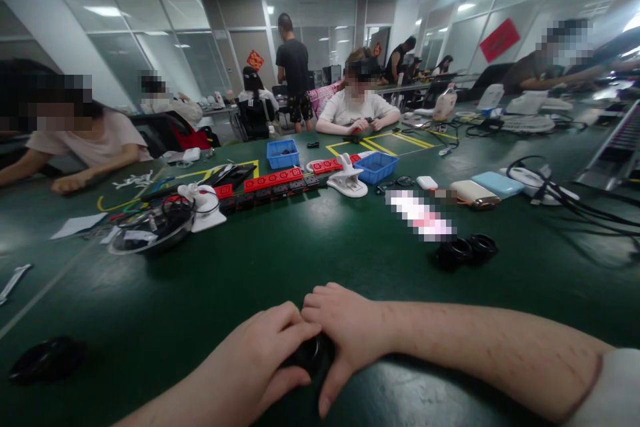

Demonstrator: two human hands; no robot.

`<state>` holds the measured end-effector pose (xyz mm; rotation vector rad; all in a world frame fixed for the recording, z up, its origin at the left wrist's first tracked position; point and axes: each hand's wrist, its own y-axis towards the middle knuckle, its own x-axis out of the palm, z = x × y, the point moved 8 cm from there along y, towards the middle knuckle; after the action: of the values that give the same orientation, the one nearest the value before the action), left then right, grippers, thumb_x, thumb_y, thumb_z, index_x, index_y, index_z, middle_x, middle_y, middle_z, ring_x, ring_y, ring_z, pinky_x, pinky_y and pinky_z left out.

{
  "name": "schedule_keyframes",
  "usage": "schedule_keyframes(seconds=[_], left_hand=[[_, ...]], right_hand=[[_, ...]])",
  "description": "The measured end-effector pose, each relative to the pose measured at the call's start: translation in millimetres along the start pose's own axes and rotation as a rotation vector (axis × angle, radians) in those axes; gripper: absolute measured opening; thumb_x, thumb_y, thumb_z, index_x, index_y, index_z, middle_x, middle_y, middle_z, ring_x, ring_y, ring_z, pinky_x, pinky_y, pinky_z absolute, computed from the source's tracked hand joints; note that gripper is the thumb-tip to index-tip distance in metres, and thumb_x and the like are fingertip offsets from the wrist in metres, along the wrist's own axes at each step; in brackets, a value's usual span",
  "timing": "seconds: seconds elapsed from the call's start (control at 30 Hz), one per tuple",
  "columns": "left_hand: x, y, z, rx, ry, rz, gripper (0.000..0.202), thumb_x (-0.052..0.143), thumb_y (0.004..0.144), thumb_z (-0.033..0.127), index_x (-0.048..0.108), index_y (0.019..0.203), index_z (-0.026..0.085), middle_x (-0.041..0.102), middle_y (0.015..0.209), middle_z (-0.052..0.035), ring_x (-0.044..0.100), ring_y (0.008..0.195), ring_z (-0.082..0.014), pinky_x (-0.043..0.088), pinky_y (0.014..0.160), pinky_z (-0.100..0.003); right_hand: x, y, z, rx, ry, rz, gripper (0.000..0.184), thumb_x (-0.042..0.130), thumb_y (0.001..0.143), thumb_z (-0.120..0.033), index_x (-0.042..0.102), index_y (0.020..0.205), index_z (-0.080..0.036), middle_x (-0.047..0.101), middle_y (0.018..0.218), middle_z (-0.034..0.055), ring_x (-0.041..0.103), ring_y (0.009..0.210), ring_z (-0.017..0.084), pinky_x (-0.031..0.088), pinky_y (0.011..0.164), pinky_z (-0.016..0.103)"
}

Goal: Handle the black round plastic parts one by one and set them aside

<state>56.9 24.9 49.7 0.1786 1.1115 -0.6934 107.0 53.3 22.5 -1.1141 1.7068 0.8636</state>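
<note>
Near the front edge of the table, my left hand [267,353] and my right hand [347,327] meet around a glossy black rounded part [316,351]. The left fingers and thumb grip it from the left. From the right, the right hand's fingers curl over its far side, with the thumb pointing down along its near side. Much of the part is hidden by my hands, so I cannot tell its exact kind. Another black part [47,360] lies at the lower left. Two black ring-shaped parts, a left one [455,251] and a right one [483,247], sit side by side on the right.
Red power strips [275,178] cross the green table [260,253]. Around them stand a metal bowl [150,243], white clip stands [346,180] and blue bins [283,153]. A wrench [15,282] lies far left. Power banks [475,193] and cables are at right. Other people sit around.
</note>
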Motion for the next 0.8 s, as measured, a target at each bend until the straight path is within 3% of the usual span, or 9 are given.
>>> schedule_keyframes(seconds=[0.13,0.33,0.43,0.63,0.8], left_hand=[[-4.6,2,3,0.070,-0.100,-0.031,0.051,0.056,0.074,0.008,0.047,0.117,0.033,0.050,0.112,-0.0005,0.048,0.100,-0.0182,0.039,0.087,-0.030],[-1.6,3,1,0.080,-0.130,-0.085,0.053,0.056,0.073,0.006,0.049,0.116,0.036,0.048,0.115,0.0013,0.047,0.103,-0.0180,0.038,0.089,-0.030],[0.4,2,-1,0.050,-0.137,-0.058,0.051,0.058,0.072,0.008,0.050,0.114,0.035,0.048,0.114,0.0014,0.047,0.102,-0.0176,0.038,0.088,-0.029],[4.0,1,-14,-0.184,-0.031,0.084,0.032,0.065,0.070,0.026,0.056,0.101,0.025,0.054,0.095,-0.0014,0.052,0.084,-0.0201,0.043,0.074,-0.033],[1.9,3,-11,-0.213,0.182,0.176,0.027,0.067,0.067,0.033,0.059,0.089,0.018,0.056,0.085,-0.0038,0.051,0.077,-0.0224,0.041,0.070,-0.038]], right_hand=[[-4,-2,0,-0.112,0.093,-0.093,0.060,0.070,0.053,-0.055,0.055,0.096,-0.017,0.053,0.084,0.0022,0.047,0.076,0.016,0.037,0.068,0.028],[-2,2,6,-0.143,0.182,-0.120,0.038,0.071,0.062,-0.037,0.056,0.092,-0.020,0.056,0.090,0.0001,0.048,0.085,0.016,0.034,0.075,0.028],[2,4,8,-0.078,0.181,-0.121,0.039,0.072,0.059,-0.040,0.056,0.088,-0.019,0.057,0.084,-0.0013,0.048,0.079,0.015,0.034,0.072,0.027],[4,3,11,0.162,0.070,0.013,0.052,0.067,0.052,-0.058,0.053,0.080,-0.016,0.055,0.073,0.0007,0.047,0.069,0.017,0.033,0.062,0.028],[5,3,9,0.206,0.026,0.030,0.053,0.065,0.053,-0.060,0.052,0.080,-0.016,0.056,0.074,0.0021,0.049,0.069,0.018,0.034,0.062,0.029]])
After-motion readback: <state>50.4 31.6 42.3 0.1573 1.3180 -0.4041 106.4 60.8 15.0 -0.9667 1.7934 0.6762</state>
